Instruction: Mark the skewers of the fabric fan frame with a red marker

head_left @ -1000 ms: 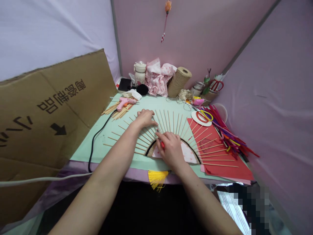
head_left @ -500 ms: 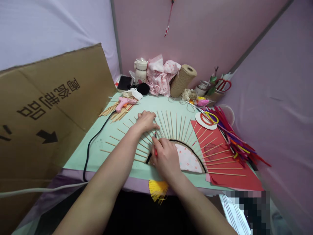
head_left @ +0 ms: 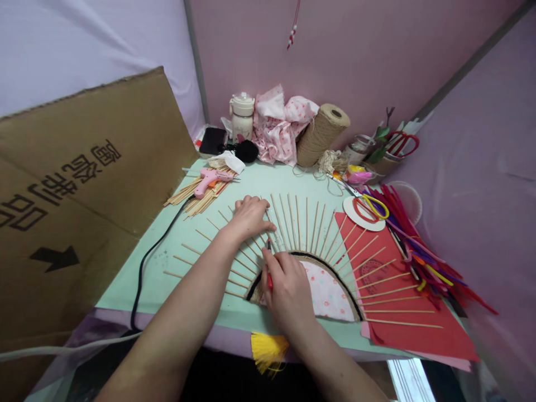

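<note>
Head view: our right hand (head_left: 288,290) pinches a red tool (head_left: 269,281) over the fan (head_left: 329,290), which lies on the green table (head_left: 259,180), some sticks (head_left: 298,220) crossing red paper (head_left: 406,341). Our left hand (head_left: 251,218) lies over others, thumb spread from the fingers; whether it pinches one, we cannot tell.

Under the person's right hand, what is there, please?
Around the right hand, which holds a red tool, a half-round piece shows: dotted cloth and a black curved edge, with thin sticks fanning out. The part directly beneath the hand is hidden from view.
</note>
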Motion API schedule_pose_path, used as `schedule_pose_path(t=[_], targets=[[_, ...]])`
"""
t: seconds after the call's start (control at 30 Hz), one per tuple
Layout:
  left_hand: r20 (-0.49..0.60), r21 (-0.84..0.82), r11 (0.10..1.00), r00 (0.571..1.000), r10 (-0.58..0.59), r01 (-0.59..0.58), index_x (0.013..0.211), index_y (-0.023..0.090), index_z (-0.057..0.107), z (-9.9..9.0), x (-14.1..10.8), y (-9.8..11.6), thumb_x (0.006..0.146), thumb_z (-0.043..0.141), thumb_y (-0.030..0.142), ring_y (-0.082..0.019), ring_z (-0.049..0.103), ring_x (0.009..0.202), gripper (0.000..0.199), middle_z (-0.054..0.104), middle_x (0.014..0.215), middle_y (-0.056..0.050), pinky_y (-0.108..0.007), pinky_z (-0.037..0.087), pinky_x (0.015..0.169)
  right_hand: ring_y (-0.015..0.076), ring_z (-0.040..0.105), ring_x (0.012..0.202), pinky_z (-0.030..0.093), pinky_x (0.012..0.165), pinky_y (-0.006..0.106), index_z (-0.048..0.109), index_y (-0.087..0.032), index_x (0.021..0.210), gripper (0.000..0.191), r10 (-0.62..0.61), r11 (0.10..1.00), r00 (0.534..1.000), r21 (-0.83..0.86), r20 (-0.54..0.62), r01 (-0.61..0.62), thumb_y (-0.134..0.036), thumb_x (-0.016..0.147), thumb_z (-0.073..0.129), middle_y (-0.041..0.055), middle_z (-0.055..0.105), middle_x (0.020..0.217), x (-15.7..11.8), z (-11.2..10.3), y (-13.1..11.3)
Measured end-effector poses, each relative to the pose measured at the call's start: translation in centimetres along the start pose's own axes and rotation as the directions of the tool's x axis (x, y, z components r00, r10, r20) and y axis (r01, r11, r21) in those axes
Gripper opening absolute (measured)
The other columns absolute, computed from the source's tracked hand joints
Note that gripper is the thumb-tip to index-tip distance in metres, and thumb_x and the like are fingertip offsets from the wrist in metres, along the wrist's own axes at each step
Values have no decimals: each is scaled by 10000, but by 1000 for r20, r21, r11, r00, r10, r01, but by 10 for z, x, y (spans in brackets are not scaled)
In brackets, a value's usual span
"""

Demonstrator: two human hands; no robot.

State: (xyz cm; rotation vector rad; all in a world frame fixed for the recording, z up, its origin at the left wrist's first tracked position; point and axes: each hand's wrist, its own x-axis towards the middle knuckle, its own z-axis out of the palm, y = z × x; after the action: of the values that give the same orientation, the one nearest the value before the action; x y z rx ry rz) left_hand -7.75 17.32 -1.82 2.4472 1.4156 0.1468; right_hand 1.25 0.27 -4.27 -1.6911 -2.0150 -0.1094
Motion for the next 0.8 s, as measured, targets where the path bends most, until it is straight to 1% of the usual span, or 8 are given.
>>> schedule_pose_path(t=[0.1, 0.23, 0.5, 0.8], targets=[[-1, 1, 1000, 1000, -5, 5, 1194, 188, 608, 0, 0, 0, 733, 727, 515, -328, 468, 1172, 577, 616, 1166, -110, -439, 348, 944, 225, 491, 798, 399, 682, 354, 592, -111, 1233, 332, 7, 1000, 1000, -5, -2, -7, -143, 918, 491, 84, 583, 873, 0, 1, 0], [13, -5, 1000, 1000, -18, 18, 1182, 196, 611, -2, 0, 1, 735, 733, 494, -323, 467, 1179, 551, 615, 1175, -106, -434, 346, 948, 224, 483, 792, 386, 672, 353, 572, -112, 1268, 370, 16, 1000, 1000, -8, -5, -16, -122, 903, 508, 83, 583, 874, 1, 4, 0], [-15, -6, 1000, 1000, -10, 10, 1163, 210, 616, 2, 0, -1, 738, 731, 498, -324, 474, 1164, 526, 622, 1163, -101, -434, 355, 925, 223, 471, 787, 380, 665, 351, 580, -113, 1253, 382, 24, 1000, 1000, -19, 1, -24, -101, 874, 530, 80, 575, 865, 2, 2, 0], [3, 0, 1000, 1000, -19, 19, 1143, 222, 616, 0, 0, 0, 747, 715, 498, -320, 468, 1167, 493, 623, 1178, -100, -430, 347, 923, 221, 469, 785, 370, 666, 347, 581, -117, 1248, 374, 36, 999, 999, -29, 1, -36, -97, 879, 528, 83, 575, 867, 3, 4, -1]])
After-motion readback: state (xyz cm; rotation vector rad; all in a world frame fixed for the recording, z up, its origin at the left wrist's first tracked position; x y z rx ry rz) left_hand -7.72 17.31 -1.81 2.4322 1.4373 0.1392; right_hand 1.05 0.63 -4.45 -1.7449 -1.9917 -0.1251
